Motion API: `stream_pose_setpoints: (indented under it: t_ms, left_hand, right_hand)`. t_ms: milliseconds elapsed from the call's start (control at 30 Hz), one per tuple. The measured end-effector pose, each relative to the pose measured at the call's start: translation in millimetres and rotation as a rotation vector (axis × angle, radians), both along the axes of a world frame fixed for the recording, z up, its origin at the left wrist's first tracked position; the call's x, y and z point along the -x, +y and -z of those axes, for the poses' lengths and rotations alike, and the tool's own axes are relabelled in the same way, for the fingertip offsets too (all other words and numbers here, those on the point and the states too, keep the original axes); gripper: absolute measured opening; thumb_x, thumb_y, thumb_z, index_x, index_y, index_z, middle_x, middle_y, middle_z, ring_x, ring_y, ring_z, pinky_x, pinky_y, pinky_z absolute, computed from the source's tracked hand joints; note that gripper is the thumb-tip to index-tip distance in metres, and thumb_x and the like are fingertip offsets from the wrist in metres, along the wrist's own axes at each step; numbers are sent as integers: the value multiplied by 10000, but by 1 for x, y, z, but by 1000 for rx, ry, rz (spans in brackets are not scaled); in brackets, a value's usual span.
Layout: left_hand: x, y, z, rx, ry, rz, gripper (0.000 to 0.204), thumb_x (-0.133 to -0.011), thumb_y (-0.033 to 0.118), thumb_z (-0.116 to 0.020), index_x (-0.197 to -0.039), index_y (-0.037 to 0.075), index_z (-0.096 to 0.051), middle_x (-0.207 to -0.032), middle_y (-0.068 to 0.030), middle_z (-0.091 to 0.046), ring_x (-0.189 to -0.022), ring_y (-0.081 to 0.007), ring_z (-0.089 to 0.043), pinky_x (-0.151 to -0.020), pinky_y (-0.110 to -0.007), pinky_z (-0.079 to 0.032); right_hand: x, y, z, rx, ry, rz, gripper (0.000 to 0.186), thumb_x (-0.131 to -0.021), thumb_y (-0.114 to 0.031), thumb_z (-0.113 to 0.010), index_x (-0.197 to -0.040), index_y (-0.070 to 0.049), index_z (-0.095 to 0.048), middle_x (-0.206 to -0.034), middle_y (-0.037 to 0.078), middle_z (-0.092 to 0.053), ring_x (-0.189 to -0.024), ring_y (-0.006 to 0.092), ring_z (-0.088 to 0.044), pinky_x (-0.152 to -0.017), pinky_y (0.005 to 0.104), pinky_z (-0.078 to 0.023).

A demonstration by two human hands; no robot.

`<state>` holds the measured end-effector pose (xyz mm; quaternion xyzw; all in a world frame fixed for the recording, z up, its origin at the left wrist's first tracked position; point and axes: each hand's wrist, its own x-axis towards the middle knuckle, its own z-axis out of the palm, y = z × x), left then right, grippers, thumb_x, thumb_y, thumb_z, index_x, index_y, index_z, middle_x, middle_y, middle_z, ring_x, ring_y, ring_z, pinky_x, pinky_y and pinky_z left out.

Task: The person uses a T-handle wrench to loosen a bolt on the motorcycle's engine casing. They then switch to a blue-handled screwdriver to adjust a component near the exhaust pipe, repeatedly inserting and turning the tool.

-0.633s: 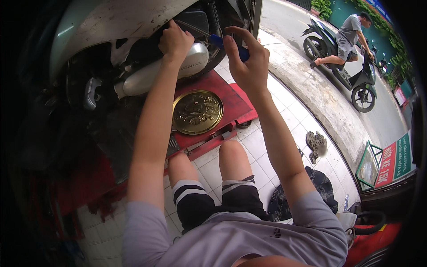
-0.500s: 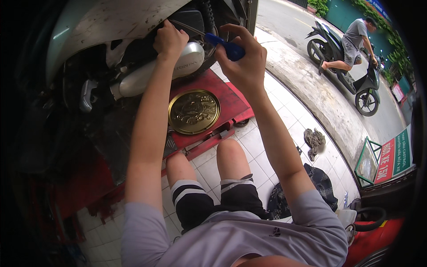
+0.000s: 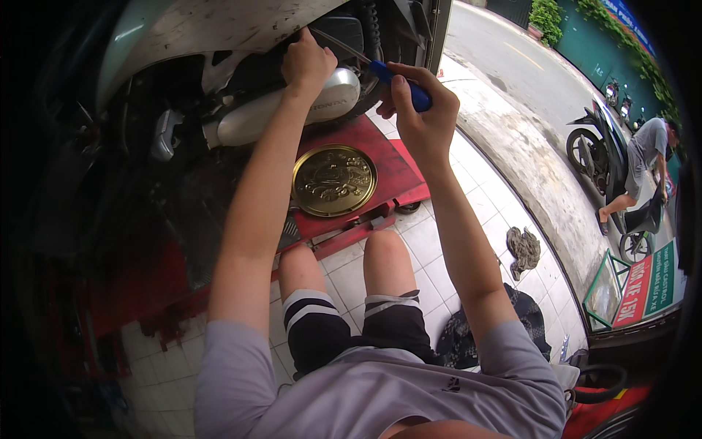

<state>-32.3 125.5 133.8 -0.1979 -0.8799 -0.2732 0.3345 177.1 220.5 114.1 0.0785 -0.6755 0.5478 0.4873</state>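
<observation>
My right hand (image 3: 426,110) is closed round the blue handle of a screwdriver (image 3: 381,71). Its thin metal shaft slants up and left toward the lower edge of a motor scooter's pale, scuffed body panel (image 3: 212,29). My left hand (image 3: 308,64) is closed at that edge, by the far end of the shaft; its fingertips hide the tip and whatever is between them. Below my left hand is the scooter's silver engine-side cover (image 3: 333,96). A round gold embossed tray (image 3: 335,181) lies between my forearms.
The tray rests on a red lift platform (image 3: 402,175). White floor tiles (image 3: 468,227) hold a crumpled rag (image 3: 523,252) and dark patterned cloth (image 3: 530,314). A standing sign (image 3: 643,293) is at right. Outside, a person (image 3: 647,157) in grey leans over another scooter (image 3: 621,168).
The whole view has shifted slightly, placing the scooter and my hands farther right in it. My right fingers have closed more around the screwdriver handle. Outside, the person and scooter have moved right.
</observation>
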Motion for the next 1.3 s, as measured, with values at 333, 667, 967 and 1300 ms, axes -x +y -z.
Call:
stream_pose_setpoints:
  t_ms: [333,667,967,1300]
  left_hand:
    - [-66,-11,36,-79,-100,131,760,-856,163,-657,-1452,-75,-252,-901,-241,-685,-827,-400,-666,-702,-412,-552]
    - [-91,-74,261,16,-18,388,176,-856,131,-674,-1016,58,-689,-848,-132,-691,-732,-302,-679,-648,-370,-539]
    - [-106,-93,314,27,-346,473,306,-797,114,-711,-1092,41,-675,-915,-93,-661,-906,-265,-608,-794,-366,-508]
    - [-218,-126,335,-197,-252,501,213,-788,38,-668,-1000,21,-683,-982,-126,-656,-930,-322,-609,-829,-397,-498]
  right_hand:
    - [-48,-2,54,-161,38,137,171,-865,-67,-648,-1013,6,-694,-720,86,-705,-651,117,-691,-605,216,-512]
    - [-162,-5,235,596,-359,-111,322,-956,-168,-518,-1098,114,-580,-756,206,-655,-583,246,-646,-574,337,-541]
    - [-230,15,285,875,-513,-76,324,-927,-228,-528,-1111,37,-560,-696,116,-621,-524,154,-570,-489,259,-479]
    - [-207,16,257,827,-342,-287,351,-890,-223,-582,-1117,42,-548,-707,152,-633,-559,180,-608,-481,266,-494]
